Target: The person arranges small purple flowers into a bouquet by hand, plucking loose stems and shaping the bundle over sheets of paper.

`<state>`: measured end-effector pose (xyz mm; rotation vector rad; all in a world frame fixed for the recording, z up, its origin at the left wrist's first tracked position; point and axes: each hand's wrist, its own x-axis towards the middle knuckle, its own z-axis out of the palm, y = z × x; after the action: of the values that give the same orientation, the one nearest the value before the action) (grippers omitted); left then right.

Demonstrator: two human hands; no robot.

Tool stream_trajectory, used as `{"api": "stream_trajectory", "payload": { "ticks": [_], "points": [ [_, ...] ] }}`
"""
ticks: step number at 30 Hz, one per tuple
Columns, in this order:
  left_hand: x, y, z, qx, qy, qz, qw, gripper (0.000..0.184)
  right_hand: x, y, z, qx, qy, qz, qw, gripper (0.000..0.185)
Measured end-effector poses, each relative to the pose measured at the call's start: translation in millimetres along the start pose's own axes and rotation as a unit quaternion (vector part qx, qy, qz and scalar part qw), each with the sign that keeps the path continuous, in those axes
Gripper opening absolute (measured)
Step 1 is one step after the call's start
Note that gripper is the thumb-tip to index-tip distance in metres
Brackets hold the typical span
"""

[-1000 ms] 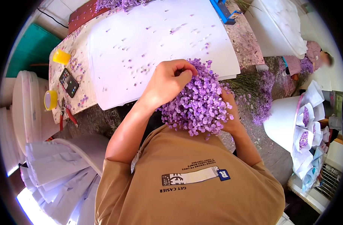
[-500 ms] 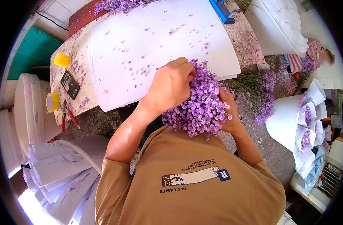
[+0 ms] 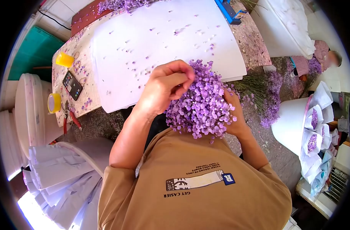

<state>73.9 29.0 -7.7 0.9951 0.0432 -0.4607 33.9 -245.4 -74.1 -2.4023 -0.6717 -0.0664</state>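
Observation:
A dense bunch of purple baby's breath (image 3: 201, 103) is held against the front of my brown shirt, blossoms facing up. My right hand (image 3: 233, 113) grips it from the right side, its fingers partly hidden behind the flowers. At the upper left edge of the bunch is my left hand (image 3: 169, 84), with thumb and index finger pinched together and the other fingers curled. Whether a small thing sits in that pinch is too hard to tell. White paper sheets (image 3: 152, 42), scattered with tiny loose blossoms, lie on the table just beyond my hands.
A phone (image 3: 72, 85), yellow tape rolls (image 3: 64, 59) and red-handled pliers (image 3: 73, 119) lie at the table's left. More purple flowers (image 3: 272, 99) rest on the floor at right, near a white bucket (image 3: 291, 122) of wrapped bunches. Another person (image 3: 322, 53) is at the far right.
My left hand has rolled and drawn slightly left, away from the top of the bunch, so its curled fingers now show. My right hand and the bunch stay nearly still.

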Motion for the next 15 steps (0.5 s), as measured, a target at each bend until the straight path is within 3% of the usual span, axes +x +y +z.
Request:
{"api": "stream_trajectory", "payload": {
  "ticks": [2, 4, 5, 11, 15],
  "points": [
    [10, -2, 4, 0.050, -0.005, -0.016, 0.999, 0.015, 0, 1, 1, 0.001, -0.005, 0.000, 1.000, 0.080],
    [22, -3, 15, 0.346, -0.009, 0.140, 0.928, 0.021, 0, 4, 3, 0.004, -0.011, 0.001, 1.000, 0.083],
    [23, 4, 15, 0.430, 0.021, 0.053, 0.901, 0.023, 1, 5, 2, 0.004, -0.011, 0.001, 1.000, 0.084],
    [30, -4, 12, 0.560, 0.009, 0.141, 0.817, 0.022, -1, 6, 1, 0.010, -0.007, -0.019, 1.000, 0.089],
    [28, -8, 14, 0.586, 0.007, 0.144, 0.797, 0.018, 2, 6, 1, 0.014, -0.020, -0.011, 1.000, 0.096]
  ]
}}
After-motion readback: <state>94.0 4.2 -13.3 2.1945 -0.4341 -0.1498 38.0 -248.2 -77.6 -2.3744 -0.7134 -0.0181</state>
